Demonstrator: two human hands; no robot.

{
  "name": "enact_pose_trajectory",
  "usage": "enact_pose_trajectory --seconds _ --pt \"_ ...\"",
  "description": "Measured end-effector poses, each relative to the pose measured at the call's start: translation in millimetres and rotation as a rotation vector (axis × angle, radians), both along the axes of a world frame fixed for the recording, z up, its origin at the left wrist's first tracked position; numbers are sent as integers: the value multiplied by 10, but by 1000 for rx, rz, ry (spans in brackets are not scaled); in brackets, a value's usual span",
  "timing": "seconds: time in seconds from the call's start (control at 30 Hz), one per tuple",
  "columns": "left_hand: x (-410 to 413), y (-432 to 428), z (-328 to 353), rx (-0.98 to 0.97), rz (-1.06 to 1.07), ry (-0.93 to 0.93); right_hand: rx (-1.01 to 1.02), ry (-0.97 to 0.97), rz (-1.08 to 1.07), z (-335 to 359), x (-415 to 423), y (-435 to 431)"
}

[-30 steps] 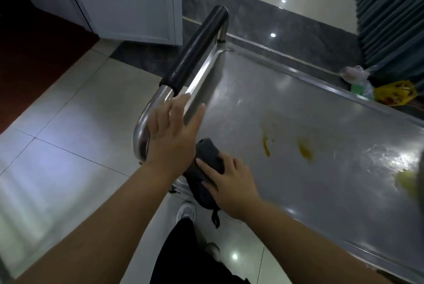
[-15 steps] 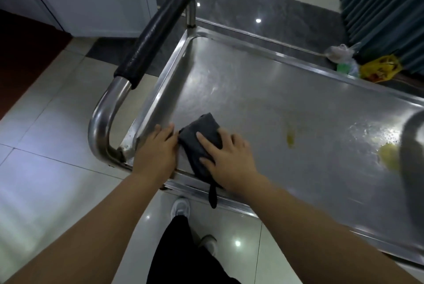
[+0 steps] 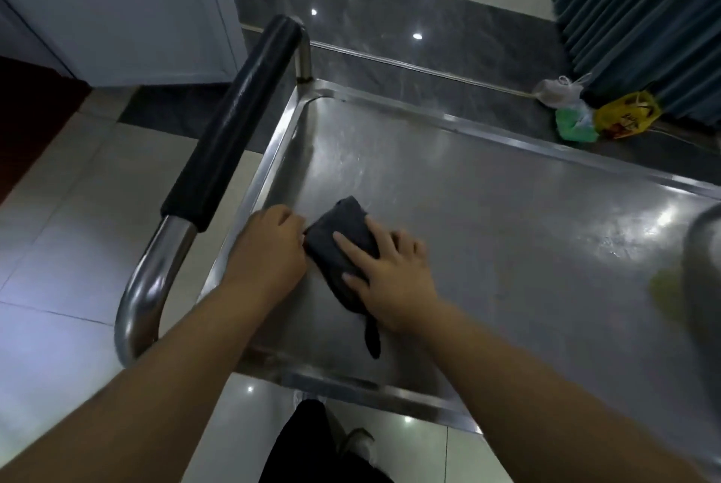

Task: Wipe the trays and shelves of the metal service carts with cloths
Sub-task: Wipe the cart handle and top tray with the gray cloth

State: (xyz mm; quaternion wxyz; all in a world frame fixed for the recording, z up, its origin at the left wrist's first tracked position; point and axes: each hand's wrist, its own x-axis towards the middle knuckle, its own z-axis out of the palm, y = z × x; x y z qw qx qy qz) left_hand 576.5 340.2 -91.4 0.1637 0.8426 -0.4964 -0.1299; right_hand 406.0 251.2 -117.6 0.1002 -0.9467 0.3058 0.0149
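Cloth [image 3: 343, 248] lies on the tray [image 3: 507, 233] near its handle-end edge. Right hand [image 3: 390, 272] presses flat on it, left hand [image 3: 269, 244] is curled alongside, grip unclear. Risk: the ungripped cloth slips, so the yellow residue [image 3: 663, 283] at the right edge smears

Glossy pale tile floor [image 3: 70, 233], dark marble band [image 3: 390, 22], teal curtain [image 3: 640, 14].

The left hand [image 3: 269, 252], a second ago lifted with spread fingers above the left rim of the tray [image 3: 468, 209], now rests inside the tray with its fingers [image 3: 288, 217] curled against the left edge of the cloth [image 3: 335, 221]. The right hand [image 3: 394, 279] has pushed the cloth inward. It hung over the tray's near rim before and now lies wholly on the tray floor, its tail pointing toward that rim.
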Motion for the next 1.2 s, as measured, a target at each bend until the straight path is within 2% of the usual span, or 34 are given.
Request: enact_pose_trajectory --seconds 0.07,0.13,0.2,0.27,0.33,0.43,0.5,0.57,0.7,0.73,0.77,0.87,0.9,0.93,1.0,1.1,1.13,1.2 --pt "89 -230 19 9 -8 15 -73 -26 -56 18 -114 -292" --pt "147 -454 11 1 -13 18 -87 49 -355 21 -265 -714" --pt "163 -672 -28 13 -26 14 44 104 -763 29 -339 -1110" --pt "152 -876 -82 24 -51 28 110 118 -965 23 -224 -1276" --pt "148 -1047 -136 52 -72 32 100 88 -833 0 12 -1186" --pt "179 -1178 -233 104 -103 15 -3 -16 -364 -95 226 -931" --pt "203 -1177 -306 122 -124 -3 -45 -45 -248 -96 156 -1096" --pt "212 -1154 -363 120 -130 -14 -42 0 -392 -63 13 -1457" --pt "183 -1167 -398 93 -88 -5 74 59 -1010 -30 110 -1993" --pt "173 -1172 -399 84 -81 -7 89 53 -1031 -33 292 -1969" --pt "162 -1168 -398 75 -77 -10 95 35 -944 -49 500 -1891" --pt "149 -1161 -389 47 -71 -15 43 -30 -319 -125 954 -1592" --pt "153 -1163 -387 47 -73 -16 31 -16 -188 -122 996 -1638" --pt "159 -1165 -385 50 -74 -14 14 -1 -169 -112 986 -1765" --pt "177 -1168 -384 61 -72 -2 -5 23 -360 -106 832 -2091" --pt "189 -1162 -397 73 -81 -2 105 39 -782 -74 590 -2389" --pt "182 -1159 -396 73 -80 -4 108 57 -845 -65 589 -2373" --pt "155 -1154 -389 71 -67 -17 87 85 -735 -59 703 -2215"
